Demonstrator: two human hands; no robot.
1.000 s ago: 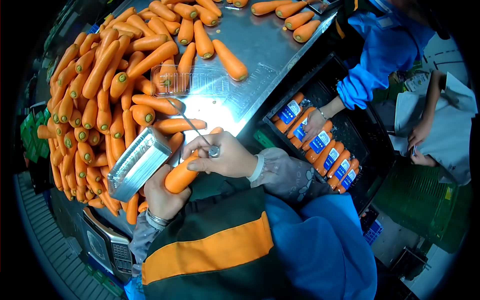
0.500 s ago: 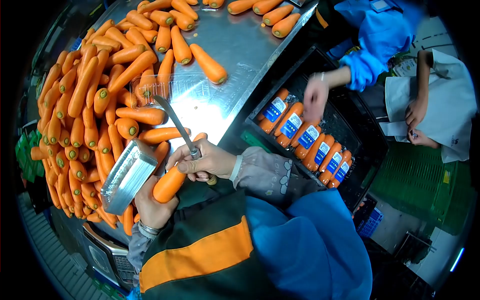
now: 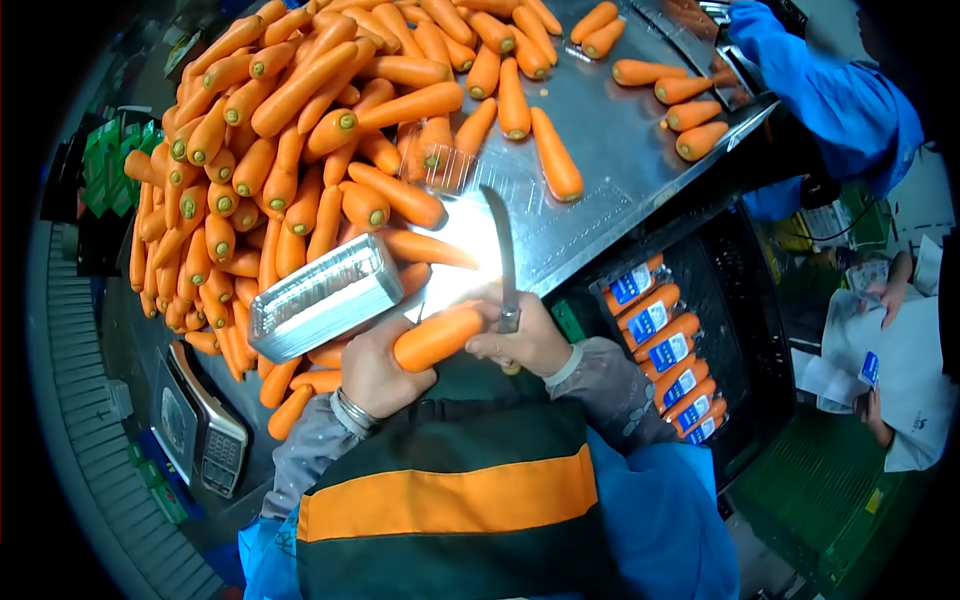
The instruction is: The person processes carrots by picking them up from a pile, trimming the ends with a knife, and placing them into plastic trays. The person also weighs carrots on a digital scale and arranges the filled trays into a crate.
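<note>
The left hand (image 3: 378, 368) is curled around one end of a fat orange carrot (image 3: 437, 338); the carrot lies on a slant between the two hands, with its other end up by the right hand's thumb and fingers; the right hand (image 3: 535, 345) is closed around a knife (image 3: 507, 262), and its thumb is right at the carrot's end; the blade sticks up away from the body and bends near its tip; a bit of the handle peeks out below the hand.

A stack of clear trays (image 3: 325, 300) is just beside the left hand, next to a big carrot pile (image 3: 270, 185) on the shiny metal table (image 3: 625, 170); a scale (image 3: 200, 420) is lower down at the left; off to the right, a black crate (image 3: 755, 345) holds wrapped carrots (image 3: 668, 352) with blue labels.
</note>
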